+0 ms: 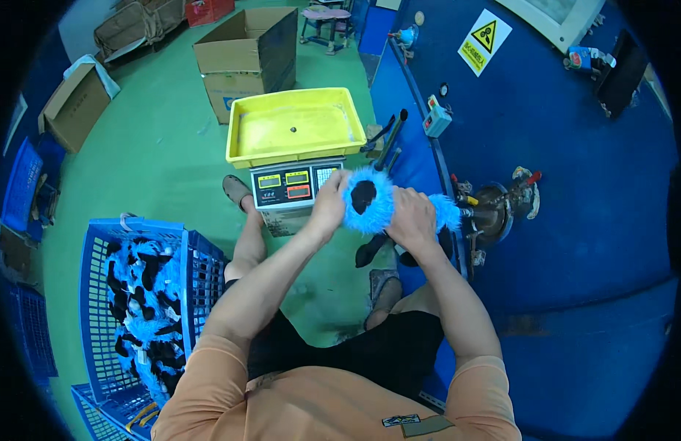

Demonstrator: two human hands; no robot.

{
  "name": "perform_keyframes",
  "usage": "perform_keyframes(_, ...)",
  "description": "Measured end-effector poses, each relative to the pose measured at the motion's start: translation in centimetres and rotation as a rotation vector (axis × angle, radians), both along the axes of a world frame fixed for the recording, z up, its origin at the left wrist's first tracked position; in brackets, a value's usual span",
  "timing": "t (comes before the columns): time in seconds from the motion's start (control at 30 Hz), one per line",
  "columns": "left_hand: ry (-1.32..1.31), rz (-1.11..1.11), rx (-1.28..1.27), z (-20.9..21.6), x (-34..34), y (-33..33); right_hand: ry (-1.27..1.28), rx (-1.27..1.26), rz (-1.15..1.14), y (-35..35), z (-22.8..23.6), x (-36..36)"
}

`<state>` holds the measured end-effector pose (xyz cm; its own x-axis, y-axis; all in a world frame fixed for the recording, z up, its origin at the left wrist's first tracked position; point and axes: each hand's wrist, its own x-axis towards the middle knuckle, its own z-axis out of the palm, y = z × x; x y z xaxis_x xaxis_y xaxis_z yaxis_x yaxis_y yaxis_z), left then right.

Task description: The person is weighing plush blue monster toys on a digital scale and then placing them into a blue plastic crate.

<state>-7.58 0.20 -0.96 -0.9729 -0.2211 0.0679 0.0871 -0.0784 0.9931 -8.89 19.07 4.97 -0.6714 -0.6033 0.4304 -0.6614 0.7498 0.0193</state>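
A fluffy bright-blue plush toy (pixel 379 204) with a black oval patch is held up in front of me. My left hand (pixel 329 204) grips its left side, the fingers closed at the fur. Closed round the toy's middle is my right hand (pixel 412 219). More blue fur shows to the right of that hand, up against a metal nozzle (pixel 467 212) on the blue machine; whether the nozzle goes inside the toy is hidden. Black limbs (pixel 367 251) dangle below my hands.
A yellow tray (pixel 241 151) sits on a digital scale (pixel 287 197) ahead. At my left stands a blue basket (pixel 92 294) full of blue-and-black plush pieces. Cardboard boxes (pixel 234 62) are farther off. A blue machine wall (pixel 575 206) with a warning sign (pixel 485 42) borders the right.
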Motion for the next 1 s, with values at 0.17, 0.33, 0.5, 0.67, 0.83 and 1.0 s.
perform_keyframes(0.17,0.139,0.070,-0.177,0.9,8.3,3.1,-0.030,-0.044,0.038,0.3,0.2,-0.2)
perform_keyframes(0.33,0.162,0.098,-0.114,0.0,6.4,3.1,-0.100,0.008,0.006,0.3,-0.2,-0.6)
perform_keyframes(0.5,0.234,0.083,-0.158,3.9,4.3,1.5,-0.095,-0.093,0.029,0.8,-0.1,-0.5)
perform_keyframes(0.67,0.195,0.095,-0.278,5.4,8.4,3.5,-0.054,-0.109,0.093,1.0,0.0,-1.0)
perform_keyframes(0.83,0.331,0.057,-0.183,3.3,5.0,1.1,-0.094,0.021,0.099,1.7,0.8,-0.9)
perform_keyframes(1.0,0.151,0.121,-0.491,1.4,7.7,-0.5,-0.154,-0.049,0.114,-1.3,2.0,-0.2)
